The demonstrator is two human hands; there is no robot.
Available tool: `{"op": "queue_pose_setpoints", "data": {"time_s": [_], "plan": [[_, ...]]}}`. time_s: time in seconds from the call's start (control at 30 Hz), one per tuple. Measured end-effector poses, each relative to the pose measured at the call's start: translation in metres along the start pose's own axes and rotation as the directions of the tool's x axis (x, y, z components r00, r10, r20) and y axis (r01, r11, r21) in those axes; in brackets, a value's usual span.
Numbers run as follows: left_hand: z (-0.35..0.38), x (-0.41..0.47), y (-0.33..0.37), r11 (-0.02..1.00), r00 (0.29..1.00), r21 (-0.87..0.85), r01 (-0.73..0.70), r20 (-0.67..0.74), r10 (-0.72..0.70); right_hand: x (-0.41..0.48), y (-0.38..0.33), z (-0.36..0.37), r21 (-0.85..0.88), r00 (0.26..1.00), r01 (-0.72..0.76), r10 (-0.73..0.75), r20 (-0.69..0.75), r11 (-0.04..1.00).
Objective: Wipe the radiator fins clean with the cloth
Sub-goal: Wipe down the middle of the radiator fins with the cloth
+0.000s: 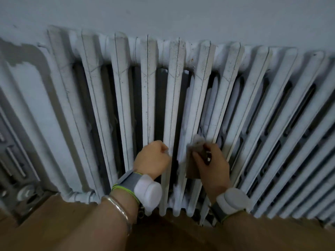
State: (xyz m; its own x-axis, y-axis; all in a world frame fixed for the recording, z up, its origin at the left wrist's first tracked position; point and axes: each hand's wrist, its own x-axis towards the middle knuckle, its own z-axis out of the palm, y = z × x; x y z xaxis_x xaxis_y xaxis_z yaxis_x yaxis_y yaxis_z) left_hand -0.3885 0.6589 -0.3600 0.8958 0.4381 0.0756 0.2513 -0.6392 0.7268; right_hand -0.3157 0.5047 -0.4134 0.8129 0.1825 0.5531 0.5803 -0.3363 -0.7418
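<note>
On the wall radiator (181, 87), left hand (152, 158) clenched; right hand (212, 163) grasps the cloth (196, 147).

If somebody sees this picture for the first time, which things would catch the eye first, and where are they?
The large white radiator fills the picture below the wall, and the tops of its middle fins are speckled with dark dirt. Low in the middle, the right hand grips a brownish cloth against a fin. The left hand is curled beside the neighbouring fin; I cannot tell whether it holds anything.
</note>
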Motion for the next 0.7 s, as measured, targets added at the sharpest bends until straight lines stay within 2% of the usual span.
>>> {"op": "queue_pose_setpoints", "data": {"time_s": [0.13, 0.3, 0.43, 0.6, 0.7], "plan": [[-0.010, -0.005, 0.003, 0.993, 0.998, 0.100, 0.059, -0.021, -0.057, 0.014, -0.020, 0.003, -0.059, 0.976, 0.146, -0.154, -0.157, 0.988], [-0.002, 0.006, -0.007, 0.995, 0.996, -0.046, 0.084, 0.039, -0.083, 0.028, -0.019, 0.017, -0.166, 0.925, 0.286, -0.317, -0.212, 0.944], [0.011, 0.010, -0.014, 0.974, 0.993, -0.222, 0.052, 0.111, -0.028, 0.025, -0.004, 0.031, -0.199, 0.943, 0.247, -0.282, -0.179, 0.948], [0.015, 0.012, -0.015, 0.931, 0.996, -0.365, 0.001, 0.089, 0.033, 0.011, 0.016, 0.043, -0.198, 0.967, 0.183, -0.212, -0.141, 0.963], [0.015, 0.013, -0.015, 0.920, 0.994, -0.390, -0.033, 0.083, 0.071, -0.001, 0.029, 0.051, -0.196, 0.973, 0.166, -0.193, -0.129, 0.966]]}}
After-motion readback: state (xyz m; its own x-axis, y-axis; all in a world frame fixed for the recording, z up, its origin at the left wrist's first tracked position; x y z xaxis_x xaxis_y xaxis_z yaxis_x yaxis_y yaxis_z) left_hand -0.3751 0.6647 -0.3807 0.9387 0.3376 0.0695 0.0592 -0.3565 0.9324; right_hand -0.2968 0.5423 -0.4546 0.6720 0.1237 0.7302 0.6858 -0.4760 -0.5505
